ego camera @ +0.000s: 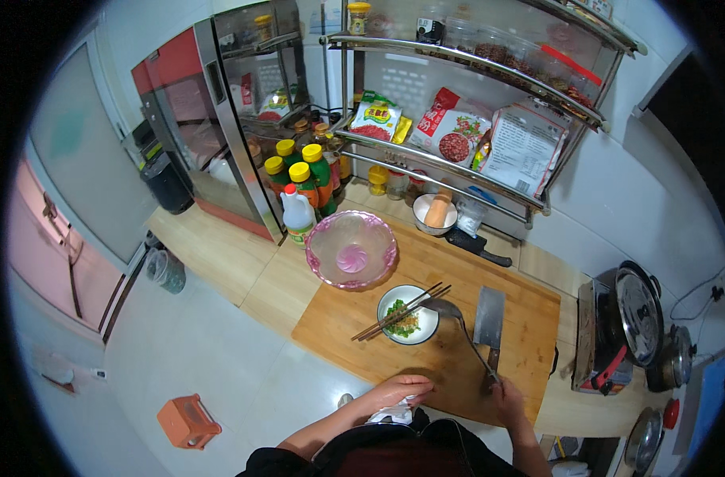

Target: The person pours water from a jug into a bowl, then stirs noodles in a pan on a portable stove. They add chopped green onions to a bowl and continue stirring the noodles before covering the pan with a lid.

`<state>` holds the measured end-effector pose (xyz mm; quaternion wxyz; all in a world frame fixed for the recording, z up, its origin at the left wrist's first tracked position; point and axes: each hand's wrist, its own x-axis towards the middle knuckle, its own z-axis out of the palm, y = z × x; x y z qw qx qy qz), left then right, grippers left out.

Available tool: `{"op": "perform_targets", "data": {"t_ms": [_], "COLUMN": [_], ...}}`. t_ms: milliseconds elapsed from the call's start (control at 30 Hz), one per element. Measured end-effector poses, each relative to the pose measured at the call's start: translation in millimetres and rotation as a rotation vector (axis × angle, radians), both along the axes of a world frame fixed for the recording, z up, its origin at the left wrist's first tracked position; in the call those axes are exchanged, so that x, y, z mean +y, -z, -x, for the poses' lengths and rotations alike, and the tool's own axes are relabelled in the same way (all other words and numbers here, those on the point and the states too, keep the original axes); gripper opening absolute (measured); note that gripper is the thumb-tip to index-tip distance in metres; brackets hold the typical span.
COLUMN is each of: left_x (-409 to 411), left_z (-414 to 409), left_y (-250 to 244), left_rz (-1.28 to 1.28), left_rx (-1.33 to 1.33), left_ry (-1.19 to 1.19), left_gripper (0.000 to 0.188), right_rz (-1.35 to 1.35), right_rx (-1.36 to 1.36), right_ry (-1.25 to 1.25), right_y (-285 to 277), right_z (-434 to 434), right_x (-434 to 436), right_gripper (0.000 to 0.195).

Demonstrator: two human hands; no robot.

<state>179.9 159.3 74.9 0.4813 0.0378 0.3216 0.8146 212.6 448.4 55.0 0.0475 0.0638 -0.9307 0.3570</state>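
Observation:
My right hand (508, 403) grips the handle of a metal ladle (473, 344). The ladle's head reaches over the right rim of a white bowl (429, 329) with a dark rim. Chopped green scallions (398, 310) and a brownish seasoning lie in that bowl. Wooden chopsticks (377, 327) rest across it. At the front edge of the wooden cutting board (338, 322), my left hand (407, 389) is curled around a crumpled white cloth or tissue (393, 412), partly hidden by the fingers. A cleaver (489, 316) lies flat on the board, its handle beside the ladle's handle.
A pink-edged clear basin (350, 238) stands at the board's back left, near capped bottles (316, 167). Behind sit a bowl with a squash-like vegetable (439, 208) and a black-handled knife (470, 243). A lidded pan (637, 313) occupies the stove at right. A metal rack (446, 156) overhangs the counter.

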Motion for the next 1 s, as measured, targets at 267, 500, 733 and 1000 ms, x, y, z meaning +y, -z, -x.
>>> {"op": "perform_targets", "data": {"t_ms": [267,500,733,1000], "left_x": [-15,-57,-141,-186], "left_z": [1,9,25,2], "left_y": [-43,-48,-60,-69], "left_rz": [0.201,0.370,0.612,0.750], "left_rx": [0.244,0.383,0.513,0.351], "left_ry": [-0.023,-0.194,-0.262,-0.178], "left_gripper": [0.034,0.029,0.022,0.024], "right_rz": [0.902,0.838,-0.124,-0.441], "right_rx": [-0.803,-0.741,0.121,0.418], "right_ry": [0.039,-0.022,-0.187,-0.422], "right_y": [-69,-69,-54,-6], "right_z": [-29,-15,49,110], "right_x": [-134,-214,-221,-241], "right_gripper": [0.035,0.036,0.020,0.026]}}
